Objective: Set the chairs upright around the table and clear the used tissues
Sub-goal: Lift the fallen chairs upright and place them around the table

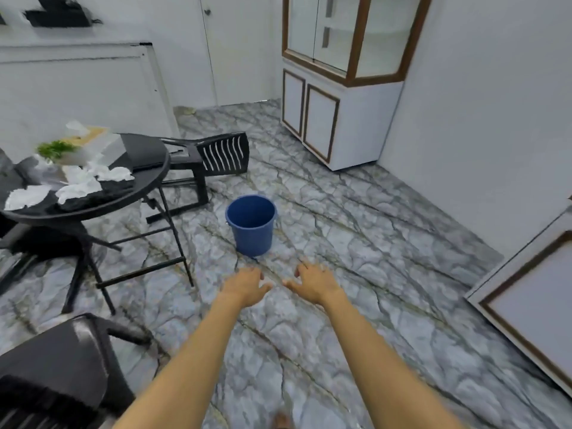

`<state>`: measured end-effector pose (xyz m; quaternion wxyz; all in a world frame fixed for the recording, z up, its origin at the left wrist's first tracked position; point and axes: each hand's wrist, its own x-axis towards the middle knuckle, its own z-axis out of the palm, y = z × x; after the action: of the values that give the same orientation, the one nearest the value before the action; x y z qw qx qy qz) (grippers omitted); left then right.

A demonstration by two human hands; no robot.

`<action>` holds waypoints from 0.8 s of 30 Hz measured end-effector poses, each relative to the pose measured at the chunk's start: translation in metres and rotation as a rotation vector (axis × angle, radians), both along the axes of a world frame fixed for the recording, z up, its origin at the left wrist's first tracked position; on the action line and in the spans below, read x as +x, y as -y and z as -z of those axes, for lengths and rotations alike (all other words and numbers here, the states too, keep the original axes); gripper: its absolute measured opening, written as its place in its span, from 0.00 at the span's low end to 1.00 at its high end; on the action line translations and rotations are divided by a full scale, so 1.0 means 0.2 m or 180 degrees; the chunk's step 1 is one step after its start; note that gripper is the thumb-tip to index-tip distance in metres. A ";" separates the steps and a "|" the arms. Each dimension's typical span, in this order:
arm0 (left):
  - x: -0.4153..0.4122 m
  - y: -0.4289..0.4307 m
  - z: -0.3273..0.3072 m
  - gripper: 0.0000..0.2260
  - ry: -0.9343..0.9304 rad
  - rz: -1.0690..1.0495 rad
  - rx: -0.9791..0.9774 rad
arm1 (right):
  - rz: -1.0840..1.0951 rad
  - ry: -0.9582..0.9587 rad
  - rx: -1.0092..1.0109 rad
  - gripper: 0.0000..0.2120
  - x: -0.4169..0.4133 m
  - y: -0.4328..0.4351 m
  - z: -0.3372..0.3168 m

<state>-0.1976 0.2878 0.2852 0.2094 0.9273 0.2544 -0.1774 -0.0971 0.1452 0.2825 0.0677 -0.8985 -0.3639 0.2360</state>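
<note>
Both arms are reaching forward, left hand (246,286) and right hand (312,281) spreading open, palms down, empty, near blue bucket (251,224).

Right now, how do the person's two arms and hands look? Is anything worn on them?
Both forearms are bare up to the bottom edge of the picture: no sleeve shows. The left hand and the right hand wear no gloves. I see no watch, bracelet or ring on either wrist or hand, though the picture is a little blurred, so something small and thin might escape me.
</note>
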 end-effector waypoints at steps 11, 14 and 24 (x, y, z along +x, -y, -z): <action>1.26 -0.20 0.09 0.22 -0.0126 0.0154 -0.0125 | 0.0242 -0.0199 -0.0138 0.28 1.21 -0.17 0.03; 1.61 -0.31 0.06 0.25 -0.0141 0.0158 -0.0158 | 0.0274 -0.0211 -0.0107 0.29 1.57 -0.24 0.04; 2.67 -0.77 0.14 0.24 -0.0127 -0.0599 -0.0397 | -0.0185 -0.0314 -0.0158 0.30 2.85 -0.71 0.12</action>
<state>0.3368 0.4409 0.2566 0.2774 0.8808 0.3328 -0.1909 0.4736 0.2862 0.2576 0.0563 -0.8762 -0.3801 0.2909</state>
